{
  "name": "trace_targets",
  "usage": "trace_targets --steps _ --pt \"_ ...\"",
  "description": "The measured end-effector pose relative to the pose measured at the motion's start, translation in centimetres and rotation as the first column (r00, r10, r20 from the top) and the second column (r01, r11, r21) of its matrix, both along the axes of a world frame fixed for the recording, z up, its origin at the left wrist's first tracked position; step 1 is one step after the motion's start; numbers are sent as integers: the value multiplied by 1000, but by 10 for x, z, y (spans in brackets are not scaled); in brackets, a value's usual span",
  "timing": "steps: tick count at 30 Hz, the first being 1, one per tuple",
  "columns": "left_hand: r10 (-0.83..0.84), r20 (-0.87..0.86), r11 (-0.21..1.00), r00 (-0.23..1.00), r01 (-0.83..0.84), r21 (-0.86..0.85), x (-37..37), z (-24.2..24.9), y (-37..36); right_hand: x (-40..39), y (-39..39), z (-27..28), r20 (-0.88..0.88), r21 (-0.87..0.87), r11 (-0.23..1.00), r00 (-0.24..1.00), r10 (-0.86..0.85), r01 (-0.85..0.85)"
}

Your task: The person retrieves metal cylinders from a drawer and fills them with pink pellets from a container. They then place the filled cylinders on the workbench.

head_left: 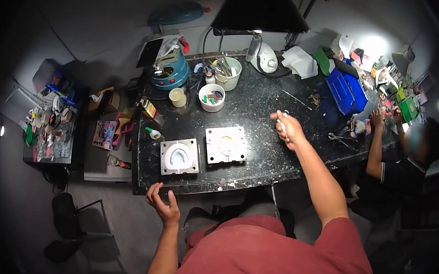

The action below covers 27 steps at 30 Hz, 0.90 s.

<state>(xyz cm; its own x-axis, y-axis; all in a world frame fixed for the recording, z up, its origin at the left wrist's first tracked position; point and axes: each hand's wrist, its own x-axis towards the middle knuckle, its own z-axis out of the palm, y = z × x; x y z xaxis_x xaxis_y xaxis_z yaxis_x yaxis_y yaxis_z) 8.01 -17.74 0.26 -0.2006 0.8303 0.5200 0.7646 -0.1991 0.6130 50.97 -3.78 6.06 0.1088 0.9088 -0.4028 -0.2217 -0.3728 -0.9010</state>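
Observation:
Two square metal mould halves lie side by side near the front edge of the black worktable. The left mould half [179, 156] has a pale horseshoe-shaped form in it, and the right mould half [226, 145] holds a yellowish dental arch. My left hand [165, 205] is just off the table edge, below the left mould half, fingers apart and nothing in it. Over the table, to the right of the mould halves, my right hand [289, 131] is closed around a small white stick-like thing [282, 125], partly hidden by the fingers.
Behind the moulds stand a white bowl [211, 98], a yellowish cup [177, 97], a tool basket [229, 73] and a blue machine [171, 74]. A small green-capped bottle [153, 133] is at left. Further right are a blue bin [346, 93] and a person [408, 162] working with both hands.

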Motion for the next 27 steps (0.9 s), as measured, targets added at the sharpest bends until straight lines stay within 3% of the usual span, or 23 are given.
trace_targets --steps 4,6,8,10,11,13,14,15,16,17,19,20,22,25,27 --pt "128 -6 969 992 -126 -211 -36 -39 -67 -10 -19 16 37 -65 998 999 -6 9" --pt "196 -33 937 980 -197 -289 -58 -74 -106 -8 -26 10 -116 -75 995 991 -74 65" --pt "252 -71 897 965 -260 -358 -81 -104 -143 -11 -31 3 -132 -48 997 989 -73 67" --pt "334 -115 752 936 -338 -565 -102 -130 -173 -10 -33 -5 -91 -19 996 992 -91 89" --pt "330 -108 758 938 -332 -561 -110 -144 -182 -10 -34 -6 -98 -50 993 989 -110 106" --pt "392 -187 523 901 -386 -760 -134 -165 -198 -17 -36 2 -101 -42 991 986 -132 129" --pt "391 -190 522 900 -387 -760 -149 -180 -201 -21 -37 4 -106 -40 988 982 -155 151" --pt "426 -201 446 882 -398 -802 -163 -196 -202 -23 -37 2 -105 -45 987 982 -158 154" --pt "458 -213 367 863 -402 -839 -170 -199 -200 -23 -37 -1 -162 -21 981 968 -194 193" --pt "457 -213 365 864 -401 -841 -176 -202 -194 -23 -33 -2 -220 6 973 949 -225 232" --pt "594 -52 285 803 -270 -920 -182 -197 -179 -26 -29 -2 -279 20 963 927 -251 267" --pt "596 -56 278 801 -271 -921 -183 -196 -175 -28 -27 -2 -297 13 958 915 -271 288" --pt "671 206 401 712 -116 -909 -181 -206 -157 -25 -17 3 -340 8 944 889 -308 330" --pt "723 234 343 650 -42 -939 -160 -184 -125 -8 -10 3 -410 -30 973 885 -221 229" --pt "757 250 341 604 -39 -939 -121 -143 -104 6 -1 -9 -453 -71 990 881 -139 120"
